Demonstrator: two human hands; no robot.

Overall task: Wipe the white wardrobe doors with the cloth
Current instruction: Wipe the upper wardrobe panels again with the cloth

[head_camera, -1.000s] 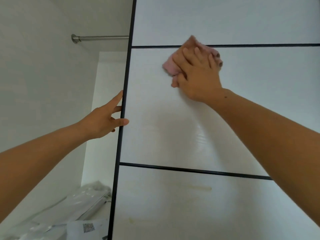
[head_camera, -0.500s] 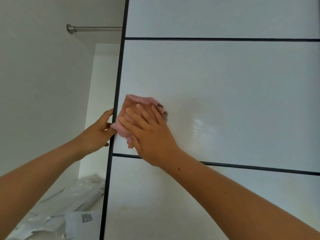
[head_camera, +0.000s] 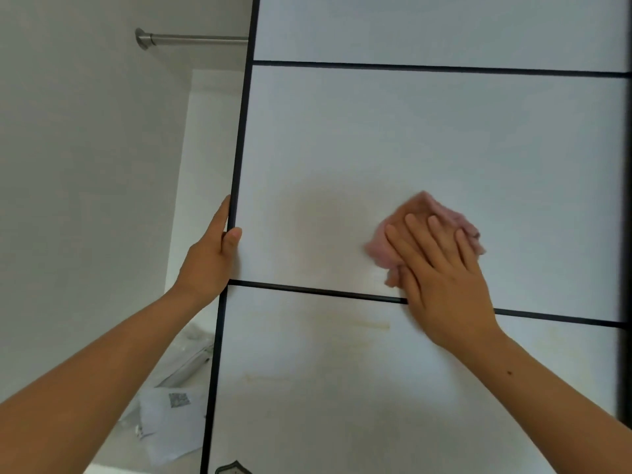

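The white wardrobe door fills the centre and right, split into panels by thin black strips. A crumpled pink cloth lies flat against the middle panel, just above the lower black strip. My right hand presses it to the door with straight, spread fingers; most of the cloth is hidden under them. My left hand holds the door's black left edge, thumb on the front face and fingers behind the edge.
Left of the door the wardrobe stands open: a metal hanging rail runs across the top and plastic-wrapped packages lie at the bottom. A grey wall is at far left. Faint yellowish marks show on the lower panel.
My right hand swept the cloth from the top of the middle panel down to its lower left, then right to the panel's lower middle. My left hand took a firmer hold on the door edge.
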